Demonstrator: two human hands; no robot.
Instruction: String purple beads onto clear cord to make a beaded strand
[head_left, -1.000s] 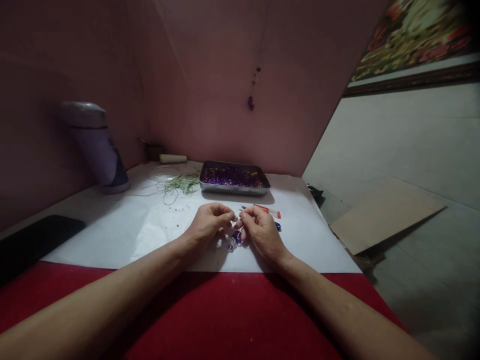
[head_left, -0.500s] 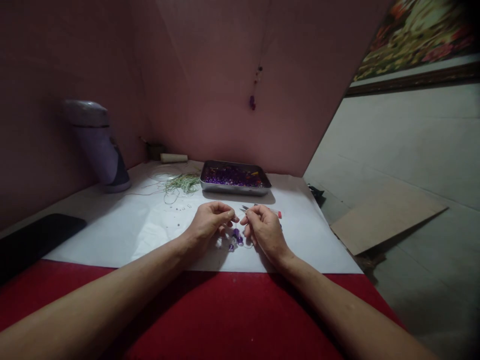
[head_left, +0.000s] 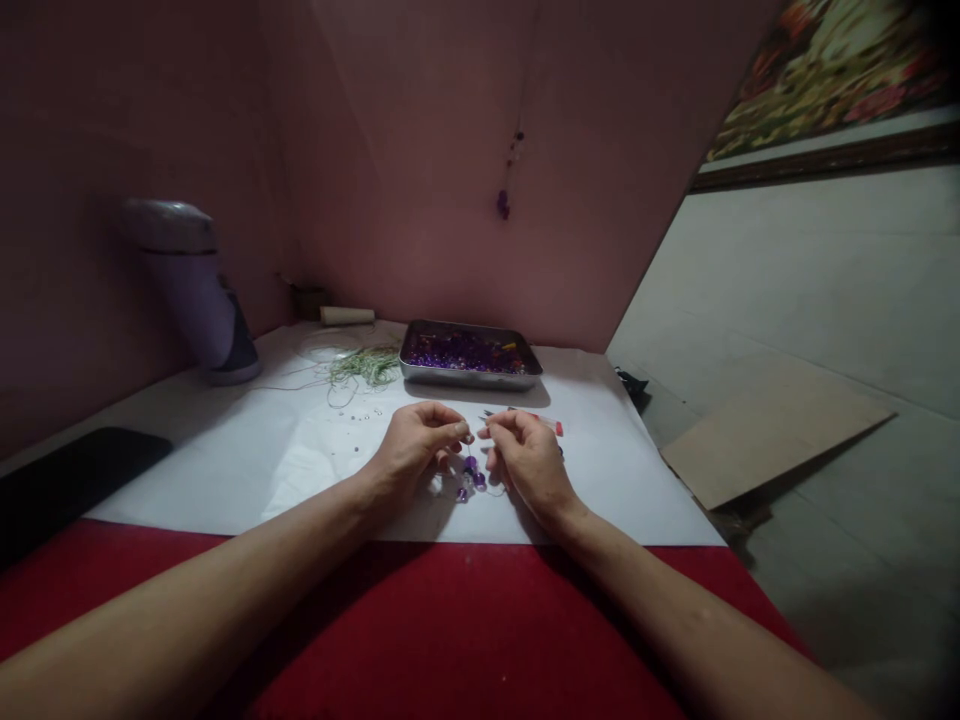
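My left hand (head_left: 420,442) pinches a thin string between thumb and forefinger, with a tiny piece at the fingertips. Several purple and clear beads (head_left: 470,476) hang from it, just above the white paper (head_left: 300,480). Close by on the right, my right hand (head_left: 529,460) has its thumb and forefinger pressed together; what they hold is too small to make out. Behind the right fingertips lie scissors (head_left: 486,415), mostly hidden, beside a red-ended item (head_left: 558,429).
A metal tray (head_left: 472,379) of purple beads stands behind my hands, with green string (head_left: 365,366) to its left. Farther left are a purple bottle (head_left: 196,290) and a dark flat object (head_left: 82,480). A beaded strand (head_left: 503,203) hangs at the pink wall.
The hanging beads have shifted slightly left and spread a little. My right fingertips have moved slightly left, toward my left hand.
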